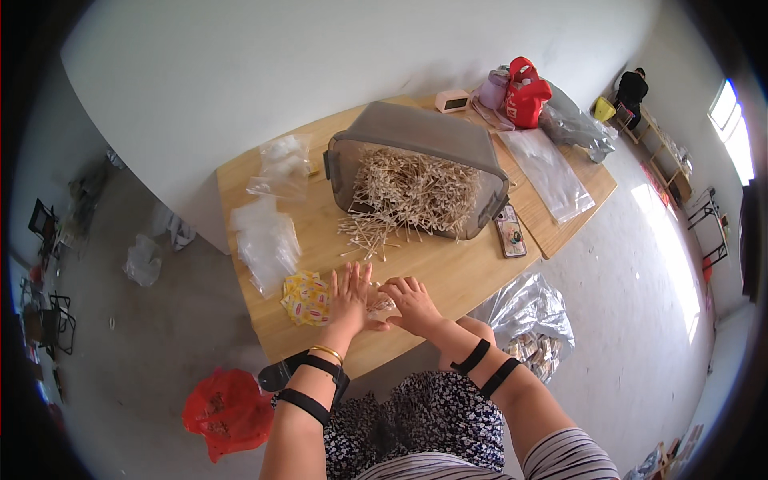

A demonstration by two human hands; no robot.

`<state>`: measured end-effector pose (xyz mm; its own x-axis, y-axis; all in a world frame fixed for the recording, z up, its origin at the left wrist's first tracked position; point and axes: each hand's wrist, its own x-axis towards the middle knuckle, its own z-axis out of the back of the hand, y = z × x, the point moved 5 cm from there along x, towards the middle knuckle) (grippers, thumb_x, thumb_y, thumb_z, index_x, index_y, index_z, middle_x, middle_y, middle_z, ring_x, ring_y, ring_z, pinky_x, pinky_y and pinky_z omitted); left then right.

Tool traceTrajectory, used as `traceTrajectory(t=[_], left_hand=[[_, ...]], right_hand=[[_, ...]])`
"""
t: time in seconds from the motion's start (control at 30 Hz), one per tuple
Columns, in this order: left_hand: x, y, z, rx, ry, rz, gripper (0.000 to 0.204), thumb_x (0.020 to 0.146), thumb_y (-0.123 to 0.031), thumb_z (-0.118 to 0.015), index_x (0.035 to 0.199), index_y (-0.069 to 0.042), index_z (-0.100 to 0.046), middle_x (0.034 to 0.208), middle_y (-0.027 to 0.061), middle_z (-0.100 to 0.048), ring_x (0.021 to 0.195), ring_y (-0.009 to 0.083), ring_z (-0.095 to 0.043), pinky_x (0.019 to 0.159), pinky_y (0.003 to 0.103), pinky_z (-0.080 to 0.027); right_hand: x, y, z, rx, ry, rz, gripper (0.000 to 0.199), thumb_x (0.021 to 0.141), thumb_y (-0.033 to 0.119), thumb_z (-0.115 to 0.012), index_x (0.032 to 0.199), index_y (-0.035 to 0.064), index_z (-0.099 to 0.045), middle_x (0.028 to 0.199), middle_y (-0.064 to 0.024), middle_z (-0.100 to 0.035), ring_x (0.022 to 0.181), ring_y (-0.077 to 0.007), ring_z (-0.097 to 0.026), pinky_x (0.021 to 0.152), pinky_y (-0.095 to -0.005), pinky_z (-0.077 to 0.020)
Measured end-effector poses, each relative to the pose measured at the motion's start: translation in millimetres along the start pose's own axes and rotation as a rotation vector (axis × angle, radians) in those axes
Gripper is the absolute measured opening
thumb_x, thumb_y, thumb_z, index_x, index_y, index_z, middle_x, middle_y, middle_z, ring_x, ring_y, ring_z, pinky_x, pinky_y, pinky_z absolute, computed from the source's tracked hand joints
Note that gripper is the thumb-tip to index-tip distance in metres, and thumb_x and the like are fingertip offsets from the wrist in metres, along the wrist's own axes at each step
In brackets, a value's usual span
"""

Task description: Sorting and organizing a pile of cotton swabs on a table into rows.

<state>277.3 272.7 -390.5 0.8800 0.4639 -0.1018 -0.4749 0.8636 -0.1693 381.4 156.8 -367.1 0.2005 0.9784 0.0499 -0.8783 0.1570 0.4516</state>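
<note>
My left hand (350, 298) lies flat near the table's front edge, its fingers stretched out and pointing away from me. Beside it, my right hand (411, 306) has its fingers bent over a small clear plastic bag (382, 305), which sits between the two hands and is partly covered by them. What is inside the bag is hard to make out. Touching distance to the left of my left hand, yellow-and-white printed slips (305, 299) lie in a loose pile. Beyond the hands, a grey plastic tub (416, 126) rests on its side, with many cotton swabs (412, 192) spilling from its mouth.
Clear bags (266, 242) lie at left. A phone (510, 232) is right of the tub; behind stand a small clock (452, 101) and red bag (524, 100). On the floor are a red plastic bag (228, 414) and a filled silver bag (534, 320). A person (632, 90) sits far right.
</note>
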Motion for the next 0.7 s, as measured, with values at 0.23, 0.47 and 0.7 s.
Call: traceTrajectory(t=[0.23, 0.47, 0.7], left_hand=[[-15, -9, -1, -0.037, -0.118, -0.067, 0.144, 0.057, -0.069, -0.083, 0.164, -0.013, -0.004, 0.145, 0.0132, -0.053, 0.145, 0.0289, -0.04, 0.127, 0.056, -0.009], [-26, -19, 9, -0.056, -0.198, -0.156, 0.122, 0.065, -0.055, -0.087, 0.159, -0.007, -0.025, 0.133, 0.0096, -0.059, 0.13, 0.0248, -0.052, 0.127, 0.054, -0.014], [-31, -1, 12, -0.031, -0.249, -0.074, 0.112, 0.064, -0.059, -0.086, 0.152, -0.006, -0.04, 0.127, 0.0126, -0.059, 0.126, 0.0296, -0.053, 0.124, 0.052, -0.023]], right_hand=[[-4, -17, 3, -0.031, 0.011, -0.048, 0.084, 0.072, 0.022, -0.086, 0.145, 0.0158, -0.046, 0.147, -0.0054, -0.046, 0.137, -0.0303, -0.04, 0.112, -0.044, -0.0369], [14, -19, -8, -0.098, 0.048, 0.134, 0.094, 0.069, 0.032, -0.089, 0.149, 0.0144, -0.044, 0.155, -0.0072, -0.041, 0.149, -0.0332, -0.028, 0.122, -0.047, -0.0273], [15, -20, -6, 0.041, 0.08, 0.13, 0.082, 0.066, 0.028, -0.09, 0.139, 0.0134, -0.057, 0.146, -0.009, -0.048, 0.143, -0.032, -0.036, 0.119, -0.0459, -0.0306]])
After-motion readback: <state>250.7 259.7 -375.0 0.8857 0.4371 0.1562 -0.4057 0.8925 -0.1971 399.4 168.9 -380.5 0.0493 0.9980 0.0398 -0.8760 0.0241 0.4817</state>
